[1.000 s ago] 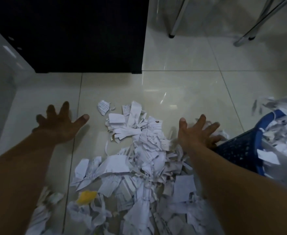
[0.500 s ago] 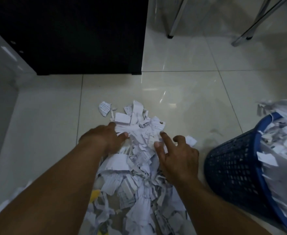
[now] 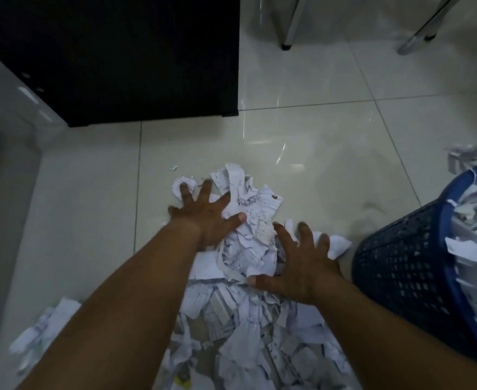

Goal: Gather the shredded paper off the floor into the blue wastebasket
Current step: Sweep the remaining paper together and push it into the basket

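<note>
Two bare hands press flat on one heap of white shredded paper (image 3: 248, 249) on the glossy tile floor (image 3: 330, 142): left hand (image 3: 203, 212) splayed at eleven o'clock, right hand (image 3: 299, 266) splayed at three. One paper-filled blue mesh plastic wastebasket (image 3: 406, 266) stands further toward three o'clock.

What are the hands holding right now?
Nothing is lifted. The left hand and right hand lie spread, palms down, on the far end of the shredded paper pile, one on each side, pressing it rather than gripping.
</note>
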